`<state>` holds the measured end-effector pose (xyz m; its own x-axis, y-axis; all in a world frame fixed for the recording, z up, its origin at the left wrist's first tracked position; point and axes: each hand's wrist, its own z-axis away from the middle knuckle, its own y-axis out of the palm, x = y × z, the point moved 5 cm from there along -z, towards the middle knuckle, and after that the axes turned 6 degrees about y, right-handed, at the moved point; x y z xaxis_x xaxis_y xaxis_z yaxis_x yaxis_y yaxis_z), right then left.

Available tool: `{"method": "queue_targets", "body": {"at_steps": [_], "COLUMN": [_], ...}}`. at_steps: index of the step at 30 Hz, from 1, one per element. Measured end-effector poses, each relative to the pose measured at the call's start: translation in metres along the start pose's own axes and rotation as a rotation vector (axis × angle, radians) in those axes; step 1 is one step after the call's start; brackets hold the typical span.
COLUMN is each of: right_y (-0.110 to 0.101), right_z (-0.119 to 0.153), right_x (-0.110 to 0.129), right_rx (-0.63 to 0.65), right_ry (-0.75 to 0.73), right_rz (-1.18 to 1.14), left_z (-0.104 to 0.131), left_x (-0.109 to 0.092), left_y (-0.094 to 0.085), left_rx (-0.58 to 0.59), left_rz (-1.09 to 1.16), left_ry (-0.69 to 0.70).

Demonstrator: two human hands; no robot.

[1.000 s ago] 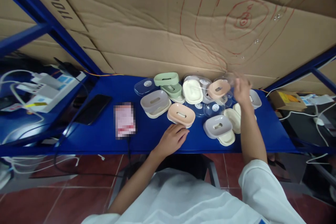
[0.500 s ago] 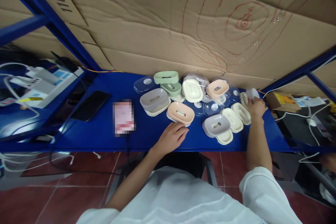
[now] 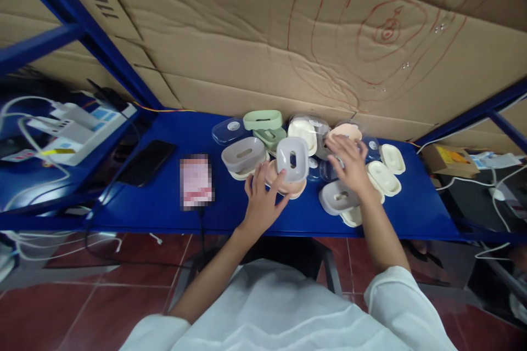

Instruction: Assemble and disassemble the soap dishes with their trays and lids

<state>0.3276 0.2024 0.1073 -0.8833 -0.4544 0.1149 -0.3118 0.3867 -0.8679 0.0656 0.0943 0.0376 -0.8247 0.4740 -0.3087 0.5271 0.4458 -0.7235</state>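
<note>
My left hand (image 3: 263, 200) has its fingers spread beside a peach dish (image 3: 295, 188) near the middle of the table; it holds nothing. Over that dish, tilted, is a light grey slotted tray (image 3: 292, 159), close to my left fingertips. My right hand (image 3: 349, 162) is spread with nothing gripped, above clear lids and partly in front of another peach tray (image 3: 346, 130). A grey dish (image 3: 244, 154) sits left of my left hand, and a second grey dish (image 3: 336, 197) lies below my right hand.
Green trays (image 3: 262, 119), a clear lid (image 3: 229, 130) and cream pieces (image 3: 393, 159) lie around the hands. At the left are a black phone (image 3: 148, 162) and a power strip (image 3: 93, 134). A cardboard sheet (image 3: 230, 38) stands behind the blue table (image 3: 424, 203).
My right hand has come left from the far right end and opened. The light grey tray now sits over the peach dish. My left hand has moved up slightly and spread its fingers.
</note>
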Motion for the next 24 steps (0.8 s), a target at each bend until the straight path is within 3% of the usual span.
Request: {"method": "queue_targets", "body": {"at_steps": [2, 5, 7, 9, 14, 19, 22, 24], "right_y": [-0.009, -0.023, -0.026, -0.025, -0.016, -0.017, -0.02, -0.021], "right_z": [0.008, 0.041, 0.064, 0.081, 0.095, 0.083, 0.073, 0.062], "right_x": [-0.052, -0.15, -0.191, -0.211, -0.22, -0.215, -0.192, -0.159], "right_rx": [-0.063, -0.062, 0.011, 0.079, 0.078, -0.118, -0.229, -0.303], "right_ry": [0.241, 0.804, 0.987, 1.056, 1.102, 1.034, 0.918, 0.713], "right_rz": [0.034, 0.137, 0.157, 0.16, 0.181, 0.139, 0.117, 0.063], "left_z": [-0.005, -0.009, -0.01, -0.01, -0.011, 0.0, 0.006, 0.006], "left_x": [0.004, 0.007, 0.007, 0.007, 0.007, 0.011, 0.01, 0.01], "left_y": [0.007, 0.014, 0.015, 0.014, 0.006, 0.0, -0.003, -0.007], "left_rx": [0.116, 0.216, 0.221, 0.209, 0.148, 0.066, 0.047, 0.007], "left_rz": [-0.025, 0.001, 0.026, 0.057, 0.098, 0.073, 0.085, 0.131], "left_ry": [-0.007, 0.034, 0.057, 0.084, 0.141, 0.062, 0.044, 0.017]}}
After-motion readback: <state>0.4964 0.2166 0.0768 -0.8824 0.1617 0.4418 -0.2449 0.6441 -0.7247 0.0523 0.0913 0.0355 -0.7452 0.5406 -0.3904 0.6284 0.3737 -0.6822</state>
